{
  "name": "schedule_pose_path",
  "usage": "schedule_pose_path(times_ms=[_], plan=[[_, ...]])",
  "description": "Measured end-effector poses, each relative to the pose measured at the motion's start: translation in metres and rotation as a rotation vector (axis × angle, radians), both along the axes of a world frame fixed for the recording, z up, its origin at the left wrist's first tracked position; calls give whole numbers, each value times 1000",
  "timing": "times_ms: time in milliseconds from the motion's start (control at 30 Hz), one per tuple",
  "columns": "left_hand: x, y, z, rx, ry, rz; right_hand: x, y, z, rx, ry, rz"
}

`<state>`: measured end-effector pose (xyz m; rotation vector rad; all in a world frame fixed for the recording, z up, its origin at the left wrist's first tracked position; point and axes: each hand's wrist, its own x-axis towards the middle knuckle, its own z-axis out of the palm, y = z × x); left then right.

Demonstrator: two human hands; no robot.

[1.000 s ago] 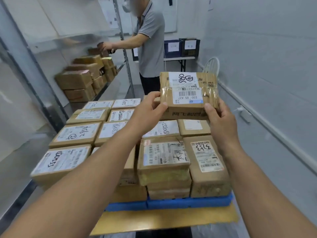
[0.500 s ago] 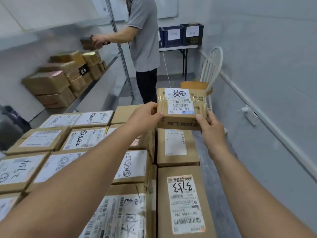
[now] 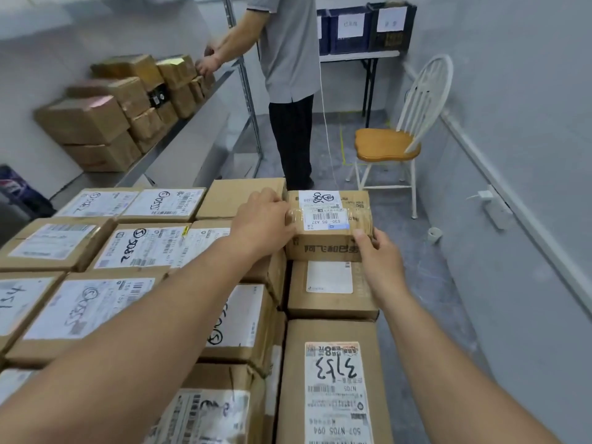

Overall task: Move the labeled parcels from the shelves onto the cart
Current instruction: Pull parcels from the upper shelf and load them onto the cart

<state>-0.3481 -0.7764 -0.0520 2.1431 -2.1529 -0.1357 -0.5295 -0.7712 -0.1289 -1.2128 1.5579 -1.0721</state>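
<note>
Parcels point(image 3: 137, 251) stacked in labeled rows fill the foreground. At this stack's far right corner is the taped parcel point(image 3: 330, 219), over a lower box point(image 3: 331, 288). Left hand point(image 3: 262, 219) grasps its left side; right hand point(image 3: 376, 254) clasps its near right corner.

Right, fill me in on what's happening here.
Someone is stacking parcels. Their left grip and right grip hold a small taped parcel at the far end of the stack of labeled boxes. Whether it already rests there is unclear. A second person in a grey shirt stands at the shelf, with a hand on the shelf boxes.
</note>
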Motion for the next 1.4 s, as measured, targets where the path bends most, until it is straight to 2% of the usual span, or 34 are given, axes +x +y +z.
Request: schedule_pose_path(times_ms=[300, 433, 633, 733, 867, 1167, 1300, 1400], plan=[[-1, 4, 0, -34, -45, -45, -1, -1, 2, 47, 103, 21], [-1, 9, 3, -30, 11, -52, -3, 2, 12, 9, 285, 20], [2, 32, 16, -98, 11, -52, 5, 13, 42, -299, 674, 36], [5, 50, 24, -150, -57, -32, 23, 24, 48, -456, 797, 91], [20, 84, 29, -197, -148, 19, 56, 43, 55, -716, 826, 133], [85, 188, 41, -315, -239, 295, 137, 97, 78, -981, 799, 447], [112, 249, 43, -348, -196, 439, 172, 140, 92, -1028, 783, 580], [137, 302, 39, -406, -245, 552, 201, 176, 102, -1111, 772, 654]])
